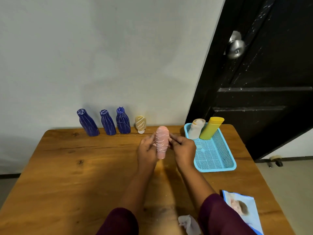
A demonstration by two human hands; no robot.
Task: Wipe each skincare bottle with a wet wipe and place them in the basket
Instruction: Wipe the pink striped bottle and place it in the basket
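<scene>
Three blue bottles [108, 122], tan bottle [140, 124] behind pink bottle [162, 142].

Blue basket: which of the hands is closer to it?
Right. The right hand holds the pink bottle just left of the blue basket. The left hand holds the bottle's other side, farther from the basket.

wall [101, 48] pale grey | door [271, 82] black, steel knob [236, 45] | table [67, 175] wooden
</scene>
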